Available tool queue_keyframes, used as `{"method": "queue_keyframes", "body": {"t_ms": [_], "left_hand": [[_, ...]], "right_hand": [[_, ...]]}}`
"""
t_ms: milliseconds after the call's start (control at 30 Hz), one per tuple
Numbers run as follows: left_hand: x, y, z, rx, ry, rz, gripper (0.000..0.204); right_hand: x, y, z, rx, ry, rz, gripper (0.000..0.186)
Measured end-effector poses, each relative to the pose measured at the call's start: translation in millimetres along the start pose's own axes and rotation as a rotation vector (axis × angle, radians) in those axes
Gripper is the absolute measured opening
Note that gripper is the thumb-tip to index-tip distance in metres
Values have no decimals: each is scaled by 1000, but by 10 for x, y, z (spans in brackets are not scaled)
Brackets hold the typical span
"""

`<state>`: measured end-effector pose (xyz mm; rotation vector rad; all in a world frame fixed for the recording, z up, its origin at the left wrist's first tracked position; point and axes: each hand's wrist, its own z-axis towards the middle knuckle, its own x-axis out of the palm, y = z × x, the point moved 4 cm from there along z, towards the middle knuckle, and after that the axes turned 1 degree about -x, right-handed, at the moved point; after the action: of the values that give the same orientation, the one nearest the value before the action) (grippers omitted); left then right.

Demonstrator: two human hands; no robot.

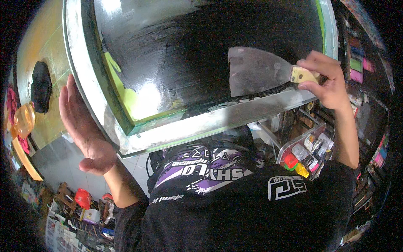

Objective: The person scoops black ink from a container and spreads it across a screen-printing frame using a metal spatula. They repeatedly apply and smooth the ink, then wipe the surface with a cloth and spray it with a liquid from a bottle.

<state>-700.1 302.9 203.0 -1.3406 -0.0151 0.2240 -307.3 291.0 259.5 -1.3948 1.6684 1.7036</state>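
While the camera looks down over the person's own black shirt, the scene reads as follows.

Tank: a large glass tank (pixel 201 122) with a pale, smeared frame fills the upper picture; its inner face is dark, with a yellow-green patch at the lower left corner.

Scraper: a wide metal scraper (pixel 256 75) lies against the dark face just above the near rim, blade to the left, pale handle to the right, so its long axis runs roughly level with that rim.

Right hand: the right hand (pixel 327 82) has its fingers closed around the scraper's handle, with the blade reaching left from it.

Left hand: the left hand (pixel 82 126) is flat and spread against the tank's outer left edge, grasping nothing, well apart from the scraper.

Nearer hand: the right, already on the tool.

Hard to tell: the dark coating's nature; the handle's end, hidden in the fist; a clear box of coloured pieces (pixel 304 155) below, contents unclear.
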Motion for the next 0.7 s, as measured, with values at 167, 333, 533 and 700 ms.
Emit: {"method": "queue_keyframes", "body": {"t_ms": [167, 333, 533, 700], "left_hand": [[12, 16, -7, 49, 70, -30, 111], [37, -15, 13, 45, 61, -39, 111], [14, 4, 8, 7, 47, -96, 119], [16, -4, 2, -9, 26, -138, 124]], "right_hand": [[35, 167, 52, -10, 14, 66, 39], [116, 303, 119, -11, -38, 70, 40], [197, 399, 214, -73, -51, 82, 39], [191, 453, 289, -121, -37, 90, 39]]}}
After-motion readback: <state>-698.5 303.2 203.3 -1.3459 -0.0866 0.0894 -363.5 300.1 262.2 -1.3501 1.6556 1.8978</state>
